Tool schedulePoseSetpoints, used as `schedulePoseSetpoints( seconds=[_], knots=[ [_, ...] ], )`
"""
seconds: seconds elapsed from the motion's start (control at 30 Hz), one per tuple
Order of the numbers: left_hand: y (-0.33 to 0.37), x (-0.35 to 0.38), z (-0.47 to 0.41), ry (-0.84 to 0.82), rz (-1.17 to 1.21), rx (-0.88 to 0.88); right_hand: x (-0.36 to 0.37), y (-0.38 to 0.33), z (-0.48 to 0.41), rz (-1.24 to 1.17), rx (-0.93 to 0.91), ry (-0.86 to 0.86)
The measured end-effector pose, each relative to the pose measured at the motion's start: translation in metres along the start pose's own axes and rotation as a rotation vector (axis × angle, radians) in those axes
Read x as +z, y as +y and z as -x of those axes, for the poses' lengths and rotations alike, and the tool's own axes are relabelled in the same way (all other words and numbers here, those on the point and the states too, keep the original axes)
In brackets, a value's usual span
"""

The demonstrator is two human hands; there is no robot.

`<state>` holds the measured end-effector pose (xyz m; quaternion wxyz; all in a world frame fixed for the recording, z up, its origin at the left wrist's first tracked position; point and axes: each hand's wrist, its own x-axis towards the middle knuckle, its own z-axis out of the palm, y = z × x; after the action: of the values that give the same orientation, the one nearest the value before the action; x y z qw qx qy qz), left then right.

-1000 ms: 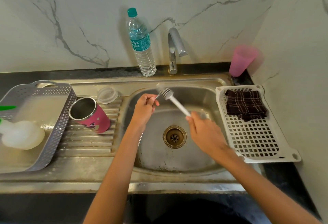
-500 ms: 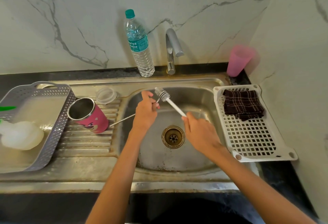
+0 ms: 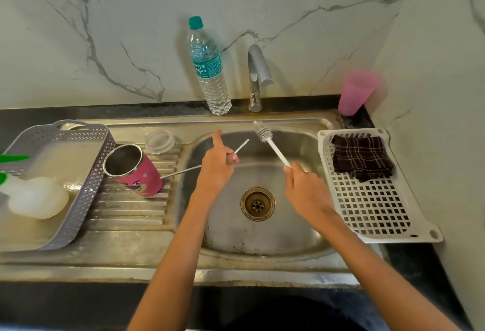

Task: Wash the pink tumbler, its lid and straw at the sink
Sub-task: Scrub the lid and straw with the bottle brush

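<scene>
Item 1. My left hand [image 3: 217,166]: held over the left side of the sink [image 3: 262,237], fingers curled round the metal straw [image 3: 183,170], forefinger stuck out straight toward the wall. The straw lay slantwise through my fist. Its short end poked out toward the tap [image 3: 258,73]. Its long end reached left to the base of the pink tumbler [image 3: 139,173]; I could not tell whether it touched there.

Item 2. My right hand [image 3: 307,191]: over the right side of the basin, apart from the left, gripping the white handle of a slim brush [image 3: 274,148]. The bristle end pointed up and away, just beside the straw's short end but not inside it.

Item 3. Pink tumbler: on its side on the ribbed drainboard [image 3: 126,215], open steel mouth turned up and to the left.

Item 4. Lid [image 3: 160,140]: clear, lying on the drainboard just behind the tumbler.

Item 5. Grey perforated basket [image 3: 86,186]: at the left end, holding a white rounded object [image 3: 36,196] and something green [image 3: 13,158].

Item 6. Water bottle [image 3: 208,68]: teal cap, upright, just left of the tap. Pink plastic cup [image 3: 358,91]: in the back right corner.

Item 7. White slotted tray [image 3: 375,212]: right of the basin, a dark checked cloth [image 3: 362,157] folded at its far end.

Item 8. Drain [image 3: 258,204]: in the basin floor, between my two wrists.
</scene>
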<state>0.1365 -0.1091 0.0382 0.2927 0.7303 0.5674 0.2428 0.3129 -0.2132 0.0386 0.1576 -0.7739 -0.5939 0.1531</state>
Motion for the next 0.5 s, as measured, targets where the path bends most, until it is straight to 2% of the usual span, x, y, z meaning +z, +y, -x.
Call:
schedulePoseSetpoints(
  seconds=[0.1, 0.23, 0.37, 0.5],
  knots=[
    [-0.005, 0.0, -0.004, -0.013, 0.029, -0.04, 0.005, -0.012, 0.019, 0.017, -0.162, -0.074],
    [-0.004, 0.003, -0.005, -0.035, 0.037, -0.047, 0.004, 0.003, 0.004, -0.032, 0.037, 0.003],
    [-0.004, 0.001, -0.007, -0.048, 0.114, -0.05, 0.008, -0.011, 0.019, -0.047, -0.111, -0.073],
    [-0.003, 0.002, -0.007, -0.064, 0.114, -0.032, 0.007, 0.002, 0.002, -0.069, 0.044, 0.009]
  ],
)
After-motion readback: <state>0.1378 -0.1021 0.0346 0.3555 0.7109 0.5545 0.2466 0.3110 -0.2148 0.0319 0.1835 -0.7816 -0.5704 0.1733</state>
